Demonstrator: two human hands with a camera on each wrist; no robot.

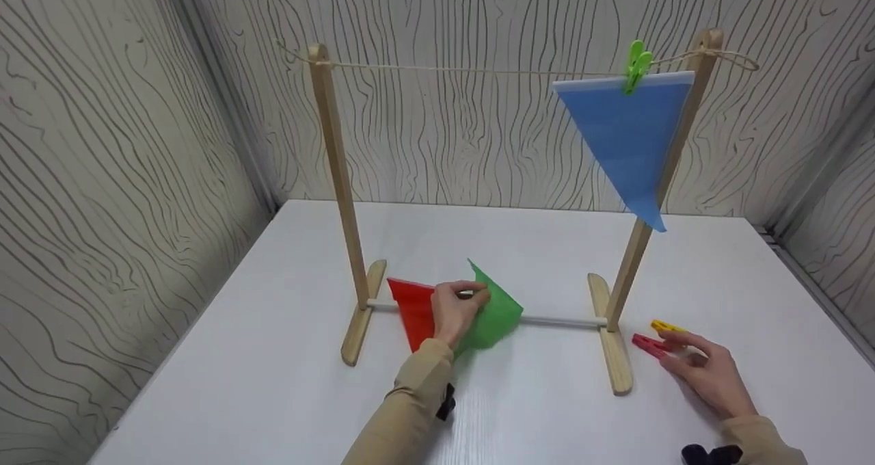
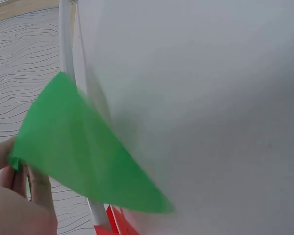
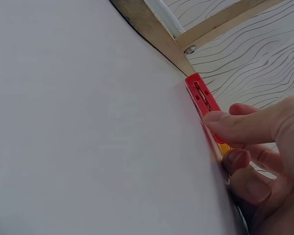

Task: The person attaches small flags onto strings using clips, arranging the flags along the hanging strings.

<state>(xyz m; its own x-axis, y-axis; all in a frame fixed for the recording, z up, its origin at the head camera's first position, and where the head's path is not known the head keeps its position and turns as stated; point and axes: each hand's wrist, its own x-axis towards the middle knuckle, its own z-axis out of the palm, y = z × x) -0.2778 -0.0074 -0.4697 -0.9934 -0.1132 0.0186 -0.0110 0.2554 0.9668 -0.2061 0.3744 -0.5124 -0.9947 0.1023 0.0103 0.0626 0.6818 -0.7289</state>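
Observation:
My left hand [image 1: 454, 312] pinches a green triangular flag [image 1: 499, 314] by its edge, lifted above the table between the two posts. In the left wrist view the green flag [image 2: 78, 147] hangs from the fingertips with its point swung out. A red flag [image 1: 413, 308] lies just left of that hand, partly hidden by it. On the right side of the table, my right hand [image 1: 714, 373] has thumb and fingers on one end of a red clothespin [image 1: 646, 344]. Just behind this lies a yellow clothespin [image 1: 663, 325], partly covered by the fingers.
A string [image 1: 465, 70] runs between two wooden posts, the left post [image 1: 338, 164] and the right post [image 1: 636, 260]. Near its right end hangs a blue flag [image 1: 618, 137], held by green clothespins [image 1: 637, 68]. A white rod [image 1: 564, 321] joins the wooden feet.

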